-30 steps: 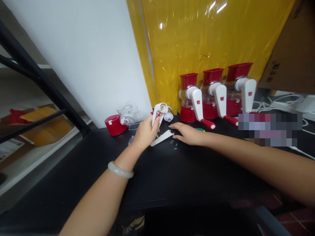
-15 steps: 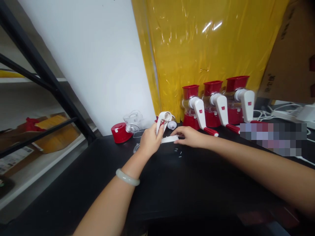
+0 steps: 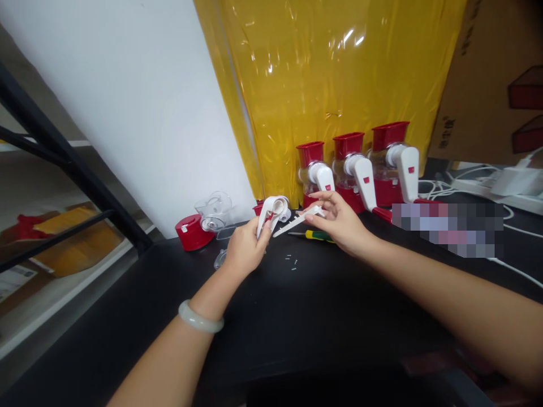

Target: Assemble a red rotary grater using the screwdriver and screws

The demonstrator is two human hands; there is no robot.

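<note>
Crank shell (image 3: 264, 213), white and hollow, sits at frame centre, pinched in the person's left hand (image 3: 246, 247), nearly closed; just right of it, the half-curled right hand (image 3: 341, 223) pinches a slim white strip (image 3: 293, 223), long axis slanting down-left, its tip nearest the shell.

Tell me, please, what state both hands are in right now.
Left hand: closed, holding the hollow white piece.
Right hand: closed, holding the slim white strip.
</note>
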